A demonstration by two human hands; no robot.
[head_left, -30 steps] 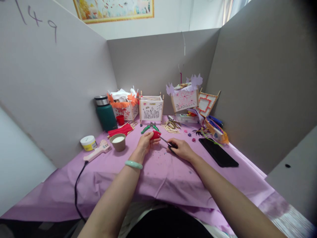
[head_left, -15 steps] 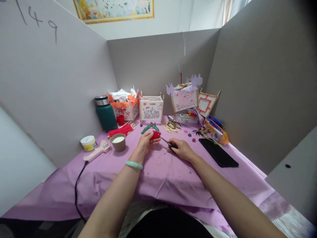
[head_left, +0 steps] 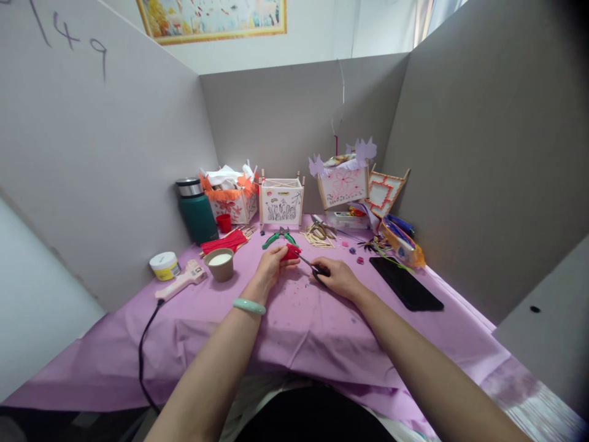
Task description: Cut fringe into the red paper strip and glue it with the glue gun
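Observation:
In my left hand (head_left: 272, 267), pinched between thumb and fingers, is a small red piece of paper or cloth (head_left: 291, 251); its exact material is hard to tell. My right hand (head_left: 339, 276) is wrapped round the black handles of a pair of scissors (head_left: 319, 270). The blades point left and reach the right edge of the red piece. Small dark scraps lie on the purple tablecloth (head_left: 299, 313) below the hands. Just beyond them rest green-handled pliers (head_left: 279, 237).
A beige cup (head_left: 219, 266), a corded pink tool (head_left: 181, 281), a lidded jar (head_left: 164, 266) and a green bottle (head_left: 197, 215) stand left. Decorated lanterns (head_left: 281, 204) line the back. A black phone-like slab (head_left: 405, 283) and a pouch (head_left: 401, 240) lie right. Grey panels enclose three sides.
The red piece has shifted and turned slightly to the right in my left hand, its edge now at the scissor tips. My right hand has barely moved.

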